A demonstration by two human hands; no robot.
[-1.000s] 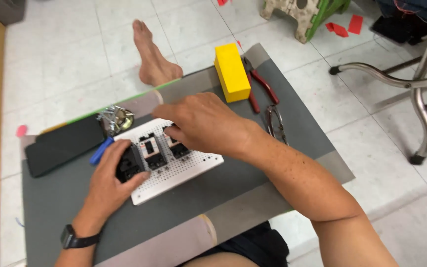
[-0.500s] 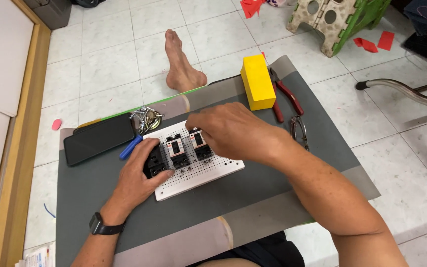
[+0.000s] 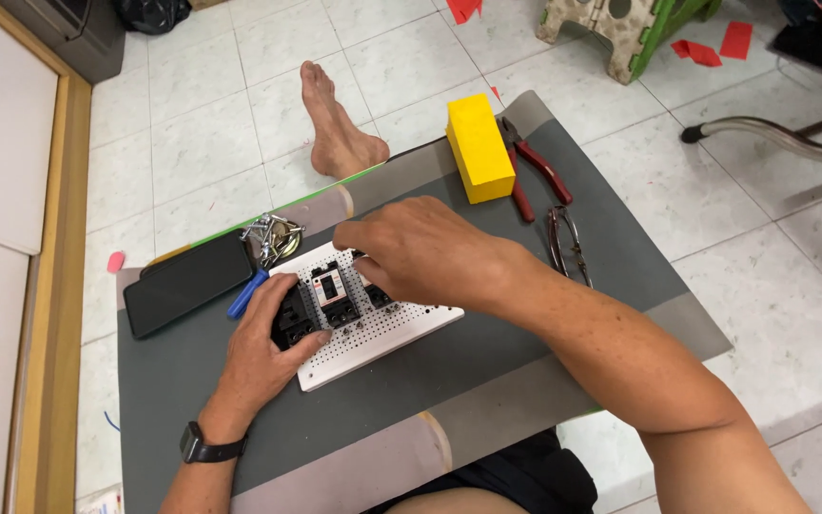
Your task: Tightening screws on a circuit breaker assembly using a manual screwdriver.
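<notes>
A white perforated board (image 3: 387, 333) lies on a grey mat (image 3: 487, 381) across my lap. Black switch-like blocks (image 3: 333, 293) stand on its far left part. My left hand (image 3: 264, 352) grips the leftmost black block at the board's left edge. My right hand (image 3: 420, 252) reaches over the board from the right, with its fingers curled down on the block at the far right of the row; what they pinch is hidden.
A yellow block (image 3: 478, 148), red-handled pliers (image 3: 535, 171) and a pair of glasses (image 3: 568, 243) lie at the mat's far right. A dark phone (image 3: 187, 284), a blue-handled tool (image 3: 247, 293) and a metal clip stand (image 3: 273, 238) sit far left. A bare foot (image 3: 335, 128) rests on the tiled floor.
The view has shifted a little. Both hands stay on the board's blocks, and the right hand's fingers have moved slightly over the right block.
</notes>
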